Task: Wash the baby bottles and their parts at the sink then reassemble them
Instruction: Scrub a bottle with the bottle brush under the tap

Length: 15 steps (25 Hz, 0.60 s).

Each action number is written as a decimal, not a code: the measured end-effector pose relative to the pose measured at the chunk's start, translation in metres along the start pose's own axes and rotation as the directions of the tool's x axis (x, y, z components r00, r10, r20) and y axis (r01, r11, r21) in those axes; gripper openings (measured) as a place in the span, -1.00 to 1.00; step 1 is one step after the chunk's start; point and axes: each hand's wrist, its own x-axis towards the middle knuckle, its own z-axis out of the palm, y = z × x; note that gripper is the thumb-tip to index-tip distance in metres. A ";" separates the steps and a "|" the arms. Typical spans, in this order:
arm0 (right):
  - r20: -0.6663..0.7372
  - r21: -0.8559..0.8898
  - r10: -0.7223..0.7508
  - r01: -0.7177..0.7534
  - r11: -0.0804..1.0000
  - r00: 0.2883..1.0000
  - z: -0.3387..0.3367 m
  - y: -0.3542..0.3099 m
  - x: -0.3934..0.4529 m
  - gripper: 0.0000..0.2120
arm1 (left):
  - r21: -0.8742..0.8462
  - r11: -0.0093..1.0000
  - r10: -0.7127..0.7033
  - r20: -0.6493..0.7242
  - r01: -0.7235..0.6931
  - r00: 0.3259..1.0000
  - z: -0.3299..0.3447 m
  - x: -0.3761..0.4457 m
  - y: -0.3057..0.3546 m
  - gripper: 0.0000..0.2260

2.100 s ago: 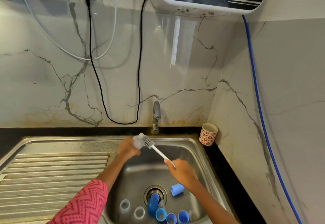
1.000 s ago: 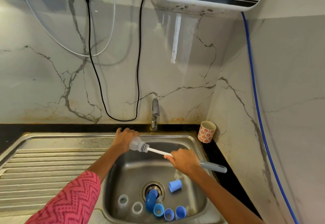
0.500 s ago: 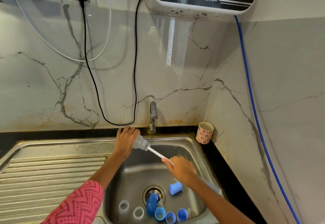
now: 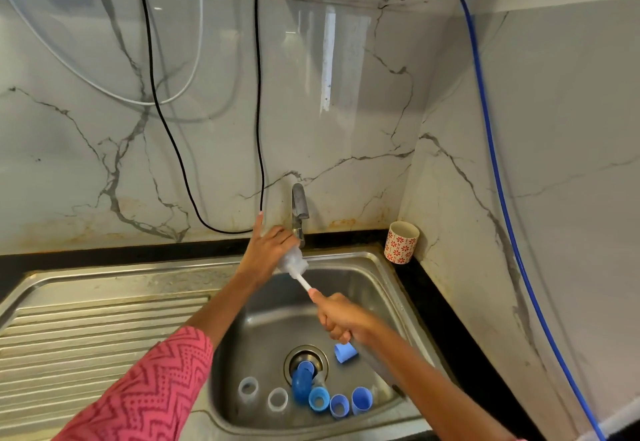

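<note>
My left hand (image 4: 268, 248) grips a small clear bottle part (image 4: 294, 257) just under the tap (image 4: 299, 210) at the back of the sink (image 4: 346, 264). My right hand (image 4: 341, 316) holds the white handle of a bottle brush (image 4: 304, 281), whose bristle head is pushed into that part. On the sink floor lie several blue caps and rings (image 4: 318, 399), another blue cap (image 4: 344, 352) by the drain, and two clear rings (image 4: 248, 388). No water shows at the tap.
A ribbed steel drainboard (image 4: 97, 329) lies left of the basin. A patterned cup (image 4: 401, 241) stands on the black counter in the back right corner. Black and white cables hang on the marble wall; a blue hose (image 4: 498, 177) runs down the right wall.
My left hand has carried the clear part back and up to the tap. My right hand has followed, keeping the brush head at the part.
</note>
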 end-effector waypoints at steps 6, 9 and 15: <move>-0.297 -0.578 -0.238 0.025 0.816 0.925 -0.016 0.005 0.008 -0.51 | -0.228 0.937 -0.181 0.335 0.266 0.925 0.012 -0.011 -0.007 -0.49; -0.357 -0.754 -0.349 -0.047 0.655 0.867 -0.012 0.011 0.015 -0.46 | -0.174 0.961 -0.159 0.295 0.216 0.942 0.013 -0.010 0.006 -0.50; -0.208 -0.887 -0.389 -0.005 0.461 0.897 -0.020 0.031 0.010 -0.49 | -0.182 0.867 -0.266 0.619 0.464 0.739 0.024 -0.049 0.008 0.09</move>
